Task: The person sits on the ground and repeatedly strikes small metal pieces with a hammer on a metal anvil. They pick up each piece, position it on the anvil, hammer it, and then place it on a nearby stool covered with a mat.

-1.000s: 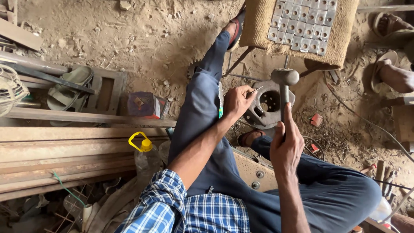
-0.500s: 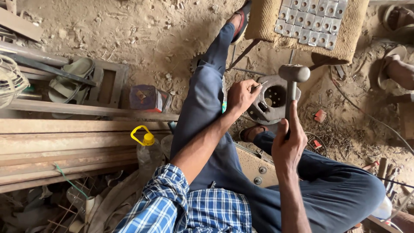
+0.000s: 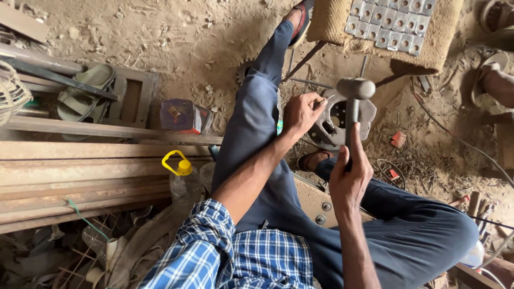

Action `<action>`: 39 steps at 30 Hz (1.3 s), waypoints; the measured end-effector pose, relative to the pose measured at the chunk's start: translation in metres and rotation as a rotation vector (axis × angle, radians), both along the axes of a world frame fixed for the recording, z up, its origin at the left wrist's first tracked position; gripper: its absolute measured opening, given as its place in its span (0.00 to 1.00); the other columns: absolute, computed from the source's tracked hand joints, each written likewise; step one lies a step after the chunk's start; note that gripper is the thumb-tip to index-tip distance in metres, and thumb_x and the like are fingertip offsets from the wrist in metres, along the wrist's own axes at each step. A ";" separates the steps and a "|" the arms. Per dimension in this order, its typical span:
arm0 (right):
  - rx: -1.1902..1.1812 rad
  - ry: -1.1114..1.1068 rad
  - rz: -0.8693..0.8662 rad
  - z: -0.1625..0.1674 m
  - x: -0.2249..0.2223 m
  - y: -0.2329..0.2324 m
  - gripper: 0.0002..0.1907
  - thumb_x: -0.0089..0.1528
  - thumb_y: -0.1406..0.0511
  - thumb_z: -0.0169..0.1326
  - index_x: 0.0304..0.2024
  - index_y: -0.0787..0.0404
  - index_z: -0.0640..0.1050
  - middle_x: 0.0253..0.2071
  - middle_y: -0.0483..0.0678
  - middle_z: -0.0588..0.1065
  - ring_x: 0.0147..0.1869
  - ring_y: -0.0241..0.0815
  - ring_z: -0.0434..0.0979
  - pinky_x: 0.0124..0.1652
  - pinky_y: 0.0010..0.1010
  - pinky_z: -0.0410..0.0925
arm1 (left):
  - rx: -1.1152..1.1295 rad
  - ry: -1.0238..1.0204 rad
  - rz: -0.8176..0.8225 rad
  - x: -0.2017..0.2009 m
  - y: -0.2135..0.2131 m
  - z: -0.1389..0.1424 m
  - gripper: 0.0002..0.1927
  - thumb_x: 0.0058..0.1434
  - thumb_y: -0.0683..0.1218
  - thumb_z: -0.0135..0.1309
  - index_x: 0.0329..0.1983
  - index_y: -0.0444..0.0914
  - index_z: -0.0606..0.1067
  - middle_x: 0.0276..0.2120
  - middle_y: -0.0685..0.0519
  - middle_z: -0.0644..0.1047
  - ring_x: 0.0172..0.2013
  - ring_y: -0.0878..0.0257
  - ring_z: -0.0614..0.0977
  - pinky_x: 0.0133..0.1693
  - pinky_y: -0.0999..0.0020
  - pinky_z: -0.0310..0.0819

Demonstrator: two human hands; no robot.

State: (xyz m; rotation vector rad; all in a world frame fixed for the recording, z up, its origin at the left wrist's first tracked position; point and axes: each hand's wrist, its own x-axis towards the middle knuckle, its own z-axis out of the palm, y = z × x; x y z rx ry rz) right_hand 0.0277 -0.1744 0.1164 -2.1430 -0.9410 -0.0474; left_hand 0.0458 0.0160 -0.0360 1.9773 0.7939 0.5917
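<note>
Seen from above, a person in a blue checked shirt and dark trousers sits low over a dusty earth floor, left leg stretched forward and right knee bent out to the side, so the work sits on the ground between the legs. The right hand (image 3: 349, 179) is clenched around the lower shaft of a hammer (image 3: 353, 99), held upright with its rounded grey head raised above the work, a grip far down the handle that gives a long swing. The left hand (image 3: 301, 113) pinches a thin metal pin (image 3: 324, 99) between its fingertips, tip angled toward a round metal part (image 3: 338, 124) lying flat on the ground just beyond the left knee; the hand rests close to the part, apparently to steady the pin under the hammer. What the pin touches is too small to tell. A sandalled foot shows just beside the part. To the left lie long rusty steel beams (image 3: 85, 171), with a plastic bottle with a yellow cap (image 3: 183, 179) standing against them and a red and blue container (image 3: 184, 116) behind. A pair of grey sandals (image 3: 85, 93) rests on a frame farther left. At the top, a coarse woven mat (image 3: 435, 37) carries rows of small square metal pieces. Another person's foot is at the right edge.
</note>
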 end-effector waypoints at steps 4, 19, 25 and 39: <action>-0.061 -0.041 -0.023 -0.002 0.005 0.001 0.25 0.76 0.64 0.46 0.76 0.58 0.64 0.33 0.53 0.74 0.32 0.40 0.73 0.31 0.35 0.69 | 0.001 0.008 -0.005 -0.001 0.000 0.001 0.10 0.63 0.53 0.60 0.33 0.43 0.83 0.17 0.57 0.77 0.15 0.68 0.71 0.20 0.65 0.61; 0.094 -0.112 0.093 -0.011 0.016 -0.005 0.21 0.82 0.64 0.45 0.77 0.53 0.62 0.47 0.58 0.78 0.34 0.36 0.76 0.37 0.33 0.72 | -0.017 0.056 -0.034 -0.001 0.000 0.007 0.10 0.63 0.52 0.60 0.33 0.43 0.83 0.17 0.56 0.78 0.15 0.66 0.72 0.20 0.65 0.61; -0.402 0.169 -0.057 -0.004 0.027 0.002 0.23 0.74 0.63 0.47 0.72 0.48 0.69 0.27 0.54 0.78 0.19 0.43 0.67 0.20 0.38 0.65 | -0.007 -0.092 -0.007 0.001 0.001 0.000 0.09 0.64 0.53 0.60 0.35 0.43 0.81 0.21 0.58 0.80 0.17 0.71 0.76 0.21 0.72 0.67; -0.222 0.064 0.068 -0.015 0.023 -0.002 0.26 0.71 0.67 0.49 0.72 0.52 0.68 0.34 0.52 0.76 0.21 0.38 0.68 0.23 0.34 0.67 | -0.063 -0.034 -0.037 0.001 0.000 -0.004 0.11 0.66 0.51 0.59 0.28 0.44 0.79 0.17 0.59 0.77 0.16 0.69 0.72 0.21 0.70 0.65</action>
